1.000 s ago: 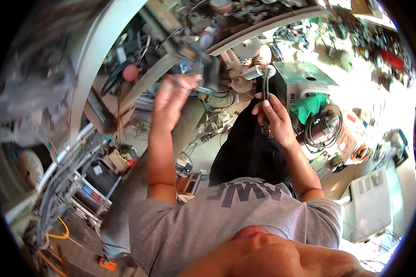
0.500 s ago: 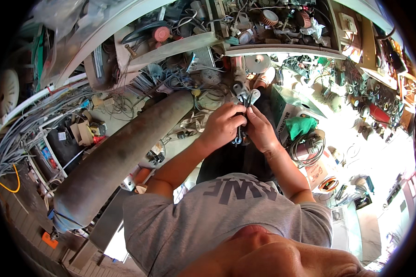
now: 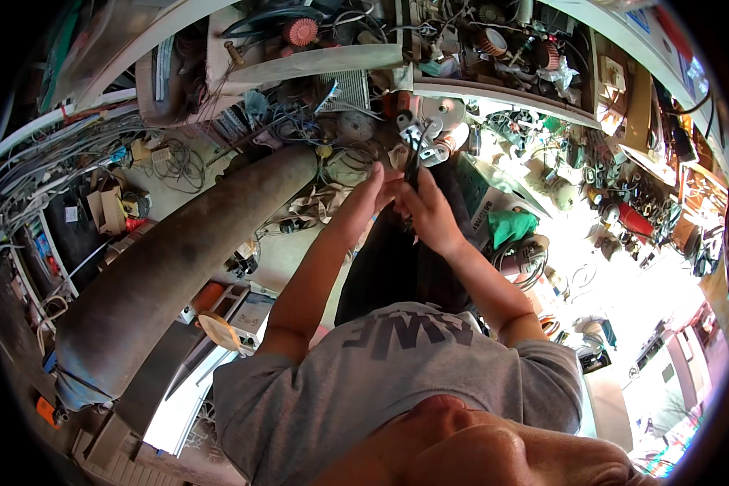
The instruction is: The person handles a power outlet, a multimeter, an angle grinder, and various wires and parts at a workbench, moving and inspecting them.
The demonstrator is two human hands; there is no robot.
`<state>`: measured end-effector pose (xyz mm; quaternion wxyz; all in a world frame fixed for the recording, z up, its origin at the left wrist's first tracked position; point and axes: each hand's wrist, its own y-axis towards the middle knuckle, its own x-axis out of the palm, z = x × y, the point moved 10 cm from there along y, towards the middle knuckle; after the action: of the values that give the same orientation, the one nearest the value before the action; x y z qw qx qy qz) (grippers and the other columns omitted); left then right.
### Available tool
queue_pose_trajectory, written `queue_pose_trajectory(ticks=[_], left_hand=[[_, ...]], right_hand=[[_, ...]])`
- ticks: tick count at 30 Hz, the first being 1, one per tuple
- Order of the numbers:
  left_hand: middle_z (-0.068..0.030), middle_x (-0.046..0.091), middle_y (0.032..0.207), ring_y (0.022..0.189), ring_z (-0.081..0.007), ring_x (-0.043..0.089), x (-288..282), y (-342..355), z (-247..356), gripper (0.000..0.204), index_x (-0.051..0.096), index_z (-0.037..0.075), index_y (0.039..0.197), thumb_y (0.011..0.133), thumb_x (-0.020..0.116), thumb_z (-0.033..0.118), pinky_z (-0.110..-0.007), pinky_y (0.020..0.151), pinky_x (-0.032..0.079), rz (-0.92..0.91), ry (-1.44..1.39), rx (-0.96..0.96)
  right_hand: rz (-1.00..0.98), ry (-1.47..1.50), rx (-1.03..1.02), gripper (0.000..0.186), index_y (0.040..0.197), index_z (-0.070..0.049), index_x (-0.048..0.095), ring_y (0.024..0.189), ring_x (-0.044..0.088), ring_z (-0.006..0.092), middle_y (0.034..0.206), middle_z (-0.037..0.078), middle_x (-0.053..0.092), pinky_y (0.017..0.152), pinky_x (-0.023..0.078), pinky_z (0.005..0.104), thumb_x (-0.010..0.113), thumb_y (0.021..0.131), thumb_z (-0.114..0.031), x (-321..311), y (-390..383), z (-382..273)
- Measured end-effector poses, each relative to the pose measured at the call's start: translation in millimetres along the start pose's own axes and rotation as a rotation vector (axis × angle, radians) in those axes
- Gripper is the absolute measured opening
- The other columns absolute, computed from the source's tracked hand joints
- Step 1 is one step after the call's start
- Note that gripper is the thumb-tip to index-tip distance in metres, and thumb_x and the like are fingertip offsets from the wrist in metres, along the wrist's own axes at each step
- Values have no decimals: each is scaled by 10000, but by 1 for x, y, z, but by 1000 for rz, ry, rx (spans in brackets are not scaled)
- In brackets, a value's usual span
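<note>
My right hand is closed round a slim dark-handled tool that looks like pliers; its upper end points away from me. My left hand is beside it, thumb side up and fingers loosely stretched, with the fingertips at the right hand's fingers. Whether they touch the tool is hard to make out. Just beyond the tool's end stand a silver metal fitting and a pale cylindrical part. My dark-trousered legs are below the hands.
A long, dark, worn cylinder slants along my left. Tangled grey cables lie farther left. Ahead, wooden shelf trays hold assorted parts. On my right are a green cloth, a cardboard-like box and sunlit clutter.
My left hand has loosened from its pinch and its fingers are now stretched out. The right hand has shifted slightly left and down, keeping its tool. The view has turned a little.
</note>
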<state>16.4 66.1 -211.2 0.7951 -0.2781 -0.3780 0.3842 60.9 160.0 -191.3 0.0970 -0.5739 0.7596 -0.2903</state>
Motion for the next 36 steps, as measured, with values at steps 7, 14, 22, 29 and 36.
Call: queue_pose_trajectory(ticks=[7, 14, 22, 29, 36], left_hand=[[-37, 617, 955, 968, -142, 600, -6, 15, 9, 390, 554, 4, 1187, 1006, 434, 327, -278, 841, 467, 24, 3, -40], [34, 390, 720, 685, -102, 408, 8, -4, 97, 370, 516, -28, 1140, 1008, 424, 305, -320, 858, 441, 4, 56, 324], [-23, 543, 1013, 776, -133, 498, 23, 53, 240, 371, 514, 20, 1238, 961, 502, 268, -316, 747, 433, -179, 199, 460], [34, 515, 731, 584, -87, 501, -41, 194, 306, 147, 562, 129, 969, 986, 454, 228, -215, 535, 458, -69, -22, 406], [3, 536, 751, 558, -89, 473, -28, 269, 356, 150, 555, 135, 991, 974, 483, 265, -208, 454, 393, -11, 120, 658]], right_hand=[[-92, -595, -247, 521, 1342, 81, 272, 872, 625, 323, 918, 196, 595, 749, 489, 390, 527, 910, -60, 34, -20, -11], [16, -776, -618, 517, 1276, -21, 452, 1290, 383, 367, 1289, 176, 467, 1076, 269, 551, 615, 785, -40, 41, -33, -74], [100, -579, -652, 377, 1154, -60, 548, 1137, 512, 331, 1157, 124, 557, 970, 405, 456, 643, 789, -64, 1, -23, -67], [129, -528, -459, 219, 1048, -29, 589, 943, 582, 344, 980, 133, 625, 838, 472, 405, 608, 830, -46, -43, -36, -12], [205, -439, -361, 282, 1074, -36, 585, 919, 569, 348, 941, 146, 606, 826, 460, 418, 597, 792, -32, -70, -33, 14]])
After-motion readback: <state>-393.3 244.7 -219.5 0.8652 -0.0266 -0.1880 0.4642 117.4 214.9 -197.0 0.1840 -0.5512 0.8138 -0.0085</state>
